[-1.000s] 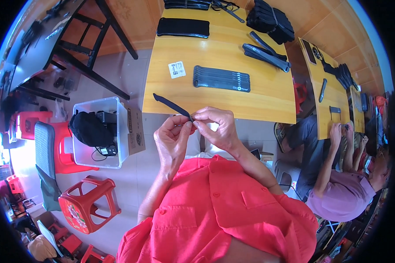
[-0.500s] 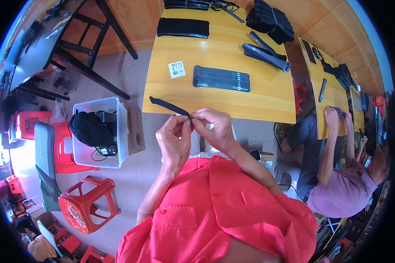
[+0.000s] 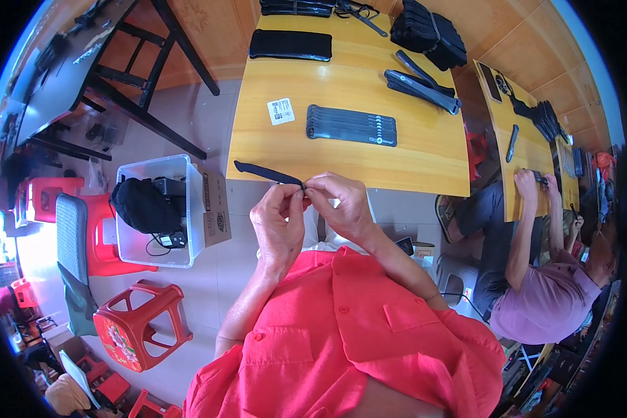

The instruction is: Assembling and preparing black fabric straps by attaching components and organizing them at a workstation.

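- Yellow wood-look desk (image 3: 355,167) is pretty busy: overlapping dark grey flat strips (image 3: 352,125) in a neat row, a small white printed label (image 3: 281,111) and a chunky black banded bundle (image 3: 432,35) at the far right.
- Clear plastic bin (image 3: 196,226) sits left on the tiled floor (image 3: 212,279), red plastic stool (image 3: 118,341) near it.
- Grip-wise, left hand (image 3: 280,216) and right hand (image 3: 341,203) both pinch one end of a narrow black strap (image 3: 265,172), thumbs against fingers, hiding that end.
- Strap looks matte and fabric-like, free end pointing up-left, overlapping the desk's near left corner in view.
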A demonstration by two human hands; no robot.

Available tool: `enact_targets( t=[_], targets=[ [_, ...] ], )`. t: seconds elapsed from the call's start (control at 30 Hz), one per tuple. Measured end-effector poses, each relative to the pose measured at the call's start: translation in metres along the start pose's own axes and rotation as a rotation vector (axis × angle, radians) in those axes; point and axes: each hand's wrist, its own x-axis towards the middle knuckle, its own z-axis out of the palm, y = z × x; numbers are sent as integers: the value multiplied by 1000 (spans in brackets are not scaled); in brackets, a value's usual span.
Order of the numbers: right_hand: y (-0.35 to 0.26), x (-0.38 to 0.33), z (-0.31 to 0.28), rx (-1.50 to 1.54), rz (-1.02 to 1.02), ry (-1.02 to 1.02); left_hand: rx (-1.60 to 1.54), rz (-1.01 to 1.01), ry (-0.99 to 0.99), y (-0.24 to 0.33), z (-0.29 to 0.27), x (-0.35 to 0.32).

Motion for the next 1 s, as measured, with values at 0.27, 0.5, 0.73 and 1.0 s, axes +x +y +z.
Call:
enact_targets(
  t=[0.27, 0.5, 0.73, 1.0],
  targets=[
    [14, -2, 9, -200, -173, 119, 217, 155, 108, -7, 9, 2],
    [15, -2, 9, -180, -158, 132, 276, 199, 97, -18, 10, 4],
    [13, -1, 8, -102, -127, 120, -37, 44, 64, -20, 7, 6],
    [10, 0, 8, -125, -134, 111, -86, -48, 9, -14, 5, 8]
  ],
)
